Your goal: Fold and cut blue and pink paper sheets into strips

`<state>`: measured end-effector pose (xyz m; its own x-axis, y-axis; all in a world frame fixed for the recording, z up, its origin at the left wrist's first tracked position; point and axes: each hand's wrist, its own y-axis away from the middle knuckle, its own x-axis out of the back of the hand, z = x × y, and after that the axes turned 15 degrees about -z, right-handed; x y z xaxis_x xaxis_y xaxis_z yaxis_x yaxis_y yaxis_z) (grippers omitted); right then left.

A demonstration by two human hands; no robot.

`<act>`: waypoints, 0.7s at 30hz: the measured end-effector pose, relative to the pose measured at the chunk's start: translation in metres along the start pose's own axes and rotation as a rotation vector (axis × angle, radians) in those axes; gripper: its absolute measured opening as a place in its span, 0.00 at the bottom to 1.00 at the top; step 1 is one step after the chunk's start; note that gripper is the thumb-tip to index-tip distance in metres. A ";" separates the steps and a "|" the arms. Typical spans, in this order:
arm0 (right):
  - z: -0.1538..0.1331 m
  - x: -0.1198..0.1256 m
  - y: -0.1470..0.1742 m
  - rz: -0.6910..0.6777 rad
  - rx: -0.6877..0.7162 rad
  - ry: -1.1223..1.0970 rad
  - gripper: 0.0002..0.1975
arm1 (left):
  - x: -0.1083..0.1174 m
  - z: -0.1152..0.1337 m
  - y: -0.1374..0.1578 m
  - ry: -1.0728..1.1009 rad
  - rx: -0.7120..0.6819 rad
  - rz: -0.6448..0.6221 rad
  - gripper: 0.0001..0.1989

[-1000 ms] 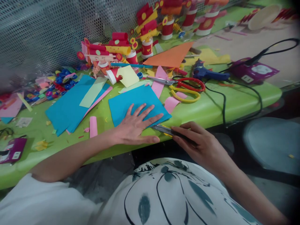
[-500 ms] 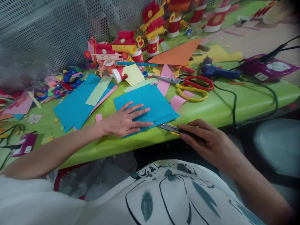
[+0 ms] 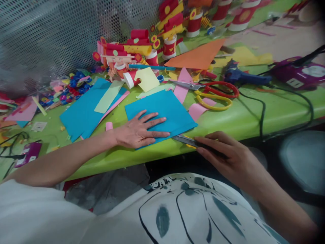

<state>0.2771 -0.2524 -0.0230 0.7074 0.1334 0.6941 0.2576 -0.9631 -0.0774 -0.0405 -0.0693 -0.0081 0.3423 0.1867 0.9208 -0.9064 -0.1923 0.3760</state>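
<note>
1. Left hand (image 3: 142, 131), fingers spread, presses down the bright-blue paper sheet (image 3: 175, 110) at the glossy green table's (image 3: 218, 125) six-o'clock edge.
2. Apart, right hand (image 3: 225, 150) grips a slim metal-bladed cutter (image 3: 186, 140) at the sheet's five o'clock.
3. Best hold fingertips clear of its blade.

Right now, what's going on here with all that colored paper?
A person at a green table is working on a blue sheet with both hands. The left hand lies spread on it, and the right hand holds what looks like a cutter, its tip by the sheet's near edge. Scissors and a blue glue gun lie farther back, and neither hand is touching them.
</note>
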 end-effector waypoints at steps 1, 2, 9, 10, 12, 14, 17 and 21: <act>0.000 0.000 0.000 0.002 -0.002 0.003 0.15 | 0.000 0.000 0.000 0.000 0.000 0.000 0.27; -0.001 -0.001 0.000 0.000 -0.006 0.008 0.15 | 0.000 -0.001 -0.001 0.000 -0.003 0.002 0.27; -0.003 -0.009 0.001 -0.006 0.033 0.021 0.15 | -0.002 -0.002 -0.001 -0.021 -0.028 0.014 0.27; -0.003 -0.011 0.001 -0.002 0.034 0.023 0.15 | -0.002 -0.002 0.000 -0.020 -0.026 0.013 0.27; -0.004 -0.013 0.000 -0.001 0.040 0.020 0.15 | -0.001 -0.002 0.000 -0.017 -0.021 0.013 0.27; -0.005 -0.016 -0.002 -0.009 0.053 0.011 0.15 | -0.001 -0.001 -0.001 -0.013 -0.019 0.014 0.27; -0.008 -0.018 -0.004 -0.015 0.072 0.009 0.14 | 0.000 -0.002 -0.001 -0.006 -0.027 0.013 0.27; -0.012 -0.021 -0.008 -0.041 0.085 -0.004 0.15 | 0.001 -0.002 -0.001 0.005 -0.028 0.013 0.27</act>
<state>0.2521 -0.2507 -0.0287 0.6976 0.1731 0.6953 0.3412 -0.9335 -0.1099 -0.0397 -0.0669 -0.0076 0.3294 0.1895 0.9250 -0.9173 -0.1679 0.3611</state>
